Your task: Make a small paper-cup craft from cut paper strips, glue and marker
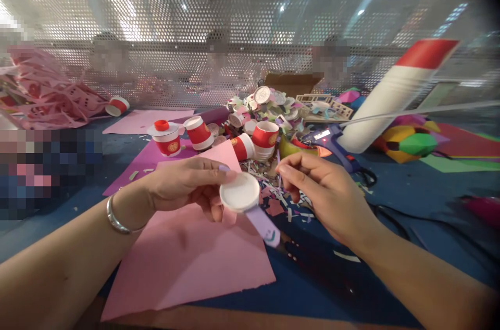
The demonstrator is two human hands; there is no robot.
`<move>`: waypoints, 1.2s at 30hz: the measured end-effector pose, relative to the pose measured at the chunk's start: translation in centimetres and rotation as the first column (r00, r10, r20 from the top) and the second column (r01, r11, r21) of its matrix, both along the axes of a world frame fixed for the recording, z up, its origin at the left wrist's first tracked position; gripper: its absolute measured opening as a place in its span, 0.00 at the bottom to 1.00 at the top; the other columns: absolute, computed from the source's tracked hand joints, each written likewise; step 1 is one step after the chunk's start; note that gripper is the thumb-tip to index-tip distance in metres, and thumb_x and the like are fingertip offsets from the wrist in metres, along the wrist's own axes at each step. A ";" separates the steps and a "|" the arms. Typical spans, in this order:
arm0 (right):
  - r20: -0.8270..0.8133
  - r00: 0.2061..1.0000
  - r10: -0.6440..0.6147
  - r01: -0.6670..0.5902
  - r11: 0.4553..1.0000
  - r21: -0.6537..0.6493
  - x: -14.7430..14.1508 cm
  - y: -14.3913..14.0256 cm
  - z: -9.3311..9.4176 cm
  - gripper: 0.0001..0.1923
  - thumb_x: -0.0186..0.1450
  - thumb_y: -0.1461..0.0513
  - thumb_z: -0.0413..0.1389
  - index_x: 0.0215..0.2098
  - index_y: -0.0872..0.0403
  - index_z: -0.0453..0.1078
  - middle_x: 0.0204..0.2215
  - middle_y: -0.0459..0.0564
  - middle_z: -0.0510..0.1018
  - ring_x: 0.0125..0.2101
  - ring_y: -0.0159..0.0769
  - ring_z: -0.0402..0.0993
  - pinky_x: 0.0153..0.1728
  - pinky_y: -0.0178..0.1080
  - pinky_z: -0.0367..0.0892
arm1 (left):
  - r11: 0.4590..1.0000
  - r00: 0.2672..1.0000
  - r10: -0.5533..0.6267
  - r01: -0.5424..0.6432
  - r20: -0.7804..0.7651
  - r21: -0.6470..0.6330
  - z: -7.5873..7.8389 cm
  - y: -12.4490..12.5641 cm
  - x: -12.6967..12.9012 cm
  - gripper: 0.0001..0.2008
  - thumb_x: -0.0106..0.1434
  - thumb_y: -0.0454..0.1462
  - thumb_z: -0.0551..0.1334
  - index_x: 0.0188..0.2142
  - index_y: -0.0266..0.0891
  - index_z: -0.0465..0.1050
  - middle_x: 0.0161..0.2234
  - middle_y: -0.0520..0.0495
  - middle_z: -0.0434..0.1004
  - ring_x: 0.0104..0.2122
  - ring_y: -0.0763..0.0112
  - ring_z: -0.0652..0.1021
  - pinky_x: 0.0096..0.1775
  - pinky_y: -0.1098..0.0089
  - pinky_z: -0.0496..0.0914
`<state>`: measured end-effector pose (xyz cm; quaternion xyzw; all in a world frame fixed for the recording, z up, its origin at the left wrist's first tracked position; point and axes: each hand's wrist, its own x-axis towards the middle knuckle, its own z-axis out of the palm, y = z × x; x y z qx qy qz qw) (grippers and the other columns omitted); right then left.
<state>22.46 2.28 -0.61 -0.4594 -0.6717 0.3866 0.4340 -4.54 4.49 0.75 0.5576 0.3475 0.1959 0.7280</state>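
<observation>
My left hand [191, 184], with a silver bangle at the wrist, pinches a paper watch by its round white dial [240, 193]. A lavender paper strap [262, 226] hangs from the dial's lower right, with a teal mark near its end. A bit of lavender also shows under my left fingertips. To the right, apart from the watch, my right hand [322, 189] has thumb and forefinger closed on a thin lavender strip [278, 158]. Beneath the left hand lies a large pink paper sheet [187, 273] on the blue table.
Several red-and-white paper cups [198, 133] stand or lie beyond my hands. A blue glue gun [330, 137] with a black cord rests right of the scraps [289, 207]. Behind are a pile of paper watches [260, 103], pink cutouts [50, 90] and a tall cup stack [383, 96].
</observation>
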 end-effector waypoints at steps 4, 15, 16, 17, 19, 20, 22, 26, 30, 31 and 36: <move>0.033 0.999 0.012 -0.013 1.000 0.019 0.0 0.0 0.0 0.13 0.71 0.52 0.58 0.35 0.51 0.72 0.25 0.42 0.71 0.22 0.27 0.67 0.24 0.34 0.63 | 0.982 0.954 -0.114 0.151 -0.278 0.116 -0.4 0.0 0.0 0.19 0.64 0.51 0.68 0.30 0.37 0.76 0.24 0.48 0.81 0.18 0.74 0.77 0.22 0.76 0.69; 0.098 0.987 0.127 -0.126 0.992 -0.013 -0.4 -0.1 0.0 0.11 0.71 0.54 0.58 0.37 0.53 0.73 0.24 0.42 0.71 0.22 0.27 0.68 0.23 0.33 0.63 | 0.936 0.896 -0.148 0.263 -0.418 0.234 0.0 0.6 -0.5 0.20 0.63 0.54 0.68 0.36 0.39 0.76 0.31 0.49 0.81 0.29 0.70 0.79 0.31 0.73 0.71; 0.093 0.982 0.163 -0.159 0.986 -0.048 -0.5 -0.3 0.1 0.11 0.71 0.53 0.58 0.38 0.53 0.73 0.26 0.43 0.73 0.23 0.28 0.69 0.24 0.33 0.64 | 0.930 0.911 -0.161 0.268 -0.379 0.250 0.3 0.5 -0.4 0.19 0.63 0.53 0.68 0.36 0.39 0.76 0.31 0.50 0.80 0.31 0.70 0.79 0.33 0.73 0.71; 0.086 0.975 0.205 -0.197 0.977 -0.086 -0.7 -0.4 0.1 0.11 0.71 0.53 0.58 0.40 0.53 0.73 0.27 0.44 0.74 0.24 0.28 0.70 0.25 0.33 0.66 | 0.924 0.925 -0.170 0.269 -0.339 0.271 0.5 0.4 -0.3 0.18 0.64 0.51 0.68 0.36 0.39 0.75 0.32 0.50 0.80 0.32 0.71 0.78 0.35 0.73 0.71; 0.069 0.956 0.286 -0.273 0.950 -0.153 -1.0 -0.7 0.3 0.12 0.71 0.52 0.58 0.43 0.53 0.73 0.29 0.45 0.76 0.26 0.29 0.72 0.27 0.33 0.67 | 0.910 0.945 -0.182 0.267 -0.271 0.318 0.7 0.0 0.0 0.15 0.66 0.48 0.67 0.36 0.38 0.75 0.33 0.51 0.79 0.34 0.73 0.76 0.37 0.74 0.70; 0.055 0.945 0.322 -0.308 0.934 -0.179 -1.1 -0.8 0.4 0.13 0.71 0.52 0.57 0.44 0.53 0.73 0.30 0.45 0.76 0.27 0.29 0.72 0.28 0.33 0.68 | 0.902 0.952 -0.189 0.265 -0.241 0.340 0.8 -0.1 0.2 0.14 0.68 0.47 0.66 0.37 0.38 0.75 0.34 0.51 0.78 0.34 0.74 0.76 0.38 0.74 0.70; 0.012 0.920 0.391 -0.379 0.899 -0.221 -1.3 -1.1 0.5 0.14 0.72 0.51 0.57 0.46 0.53 0.73 0.31 0.45 0.77 0.28 0.29 0.73 0.29 0.33 0.68 | 0.893 0.963 -0.189 0.249 -0.190 0.374 0.8 -0.4 0.4 0.12 0.69 0.46 0.65 0.39 0.38 0.75 0.34 0.51 0.77 0.34 0.75 0.75 0.37 0.74 0.69; -0.104 0.882 0.459 -0.468 0.833 -0.295 -1.5 -1.4 0.7 0.15 0.73 0.51 0.55 0.48 0.53 0.72 0.31 0.45 0.77 0.28 0.28 0.72 0.29 0.32 0.68 | 0.908 0.985 -0.131 0.165 -0.113 0.384 0.9 -0.7 0.8 0.13 0.68 0.46 0.66 0.36 0.37 0.72 0.32 0.52 0.75 0.32 0.74 0.75 0.34 0.74 0.70; -0.165 0.876 0.453 -0.482 0.810 -0.333 -1.6 -1.3 0.7 0.13 0.72 0.52 0.57 0.46 0.53 0.72 0.30 0.43 0.75 0.25 0.25 0.70 0.27 0.30 0.67 | 0.923 0.984 -0.067 0.125 -0.168 0.365 1.1 -0.8 1.0 0.16 0.68 0.49 0.64 0.34 0.38 0.72 0.32 0.52 0.76 0.30 0.74 0.76 0.32 0.74 0.70; -0.164 0.877 0.452 -0.481 0.810 -0.337 -1.6 -1.3 0.6 0.13 0.72 0.52 0.58 0.46 0.54 0.73 0.31 0.43 0.75 0.25 0.25 0.70 0.27 0.30 0.67 | 0.925 0.978 -0.052 0.122 -0.200 0.359 1.1 -0.8 1.0 0.17 0.69 0.50 0.64 0.34 0.38 0.72 0.31 0.51 0.76 0.29 0.75 0.75 0.31 0.74 0.69; -0.079 0.904 0.420 -0.417 0.828 -0.374 -1.4 -1.0 0.2 0.13 0.71 0.53 0.59 0.46 0.54 0.74 0.31 0.44 0.76 0.24 0.24 0.71 0.25 0.29 0.65 | 0.920 0.921 -0.100 0.229 -0.376 0.316 0.5 -0.7 0.8 0.17 0.67 0.51 0.64 0.34 0.41 0.69 0.25 0.54 0.74 0.23 0.74 0.74 0.27 0.74 0.67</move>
